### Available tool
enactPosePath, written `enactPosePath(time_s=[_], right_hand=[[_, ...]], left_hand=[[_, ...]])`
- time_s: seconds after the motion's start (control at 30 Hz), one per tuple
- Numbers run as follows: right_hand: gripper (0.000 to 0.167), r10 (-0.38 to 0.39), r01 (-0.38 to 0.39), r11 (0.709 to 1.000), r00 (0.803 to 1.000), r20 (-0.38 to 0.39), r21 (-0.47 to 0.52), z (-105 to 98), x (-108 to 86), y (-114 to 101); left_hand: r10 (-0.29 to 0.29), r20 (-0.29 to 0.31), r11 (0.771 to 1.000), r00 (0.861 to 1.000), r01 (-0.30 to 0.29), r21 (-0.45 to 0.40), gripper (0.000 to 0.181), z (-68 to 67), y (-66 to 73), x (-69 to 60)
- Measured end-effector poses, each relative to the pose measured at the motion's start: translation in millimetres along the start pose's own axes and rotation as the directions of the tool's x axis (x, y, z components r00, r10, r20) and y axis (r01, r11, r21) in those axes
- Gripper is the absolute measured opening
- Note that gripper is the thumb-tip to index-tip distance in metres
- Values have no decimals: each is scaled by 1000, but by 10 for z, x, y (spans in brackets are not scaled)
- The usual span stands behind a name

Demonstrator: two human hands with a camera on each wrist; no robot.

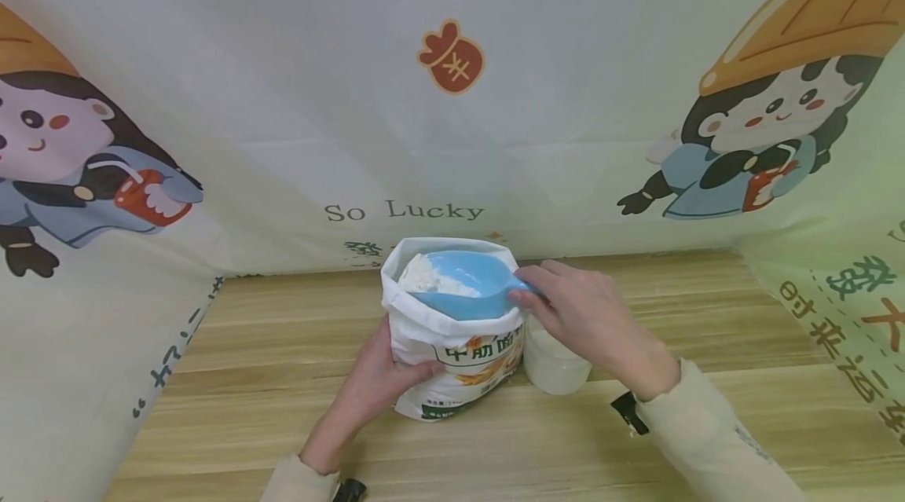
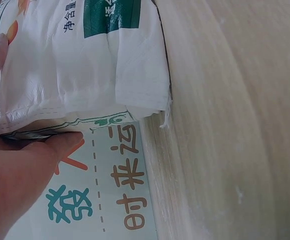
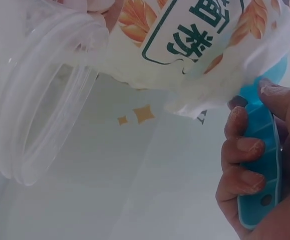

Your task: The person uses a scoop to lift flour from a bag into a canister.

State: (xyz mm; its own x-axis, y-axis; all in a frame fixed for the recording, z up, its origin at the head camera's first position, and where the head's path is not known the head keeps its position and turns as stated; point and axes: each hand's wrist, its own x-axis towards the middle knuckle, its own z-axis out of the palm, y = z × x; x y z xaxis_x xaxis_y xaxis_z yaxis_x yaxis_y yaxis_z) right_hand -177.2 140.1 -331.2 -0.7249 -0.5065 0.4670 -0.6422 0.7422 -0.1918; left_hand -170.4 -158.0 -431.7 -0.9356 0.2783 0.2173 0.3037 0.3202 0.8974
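On the white bag (image 1: 459, 329) I hold, I read 中筋面 in dark characters, with 粉 showing in my right-wrist view; lower down stands 净含量, its figure too small to read. The backdrop (image 1: 396, 133) before me says "So Lucky", with 發 beneath it, and its red pouch print (image 1: 453, 58) bears a sign I cannot make out. On the right-hand cloth (image 1: 813, 282) I read 發 and 时来运; on the left-hand cloth (image 1: 78, 376), 好.

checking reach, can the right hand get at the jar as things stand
Probably not to grip it yet: the jar stands close by the right hand, but its fingers are wrapped around the scoop handle.
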Motion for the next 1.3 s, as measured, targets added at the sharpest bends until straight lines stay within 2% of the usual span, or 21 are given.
enactPosePath(time_s=[0.23,0.47,1.0,1.3], right_hand=[[27,17,-17,1000,1000,-3,24,-74,-47,30],[26,5,-4,1000,999,-40,19,-156,-77,74],[24,8,-7,1000,997,-72,7,-372,-154,168],[22,-33,32,999,987,-157,-4,-440,-252,261]], left_hand=[[-5,2,1000,1000,5,2,88,-2,2,-4],[-5,-9,1000,1000,5,9,85,0,-4,-5],[-15,-13,1000,1000,15,13,82,5,-1,-7],[-24,-22,999,999,25,21,81,5,11,-11]])
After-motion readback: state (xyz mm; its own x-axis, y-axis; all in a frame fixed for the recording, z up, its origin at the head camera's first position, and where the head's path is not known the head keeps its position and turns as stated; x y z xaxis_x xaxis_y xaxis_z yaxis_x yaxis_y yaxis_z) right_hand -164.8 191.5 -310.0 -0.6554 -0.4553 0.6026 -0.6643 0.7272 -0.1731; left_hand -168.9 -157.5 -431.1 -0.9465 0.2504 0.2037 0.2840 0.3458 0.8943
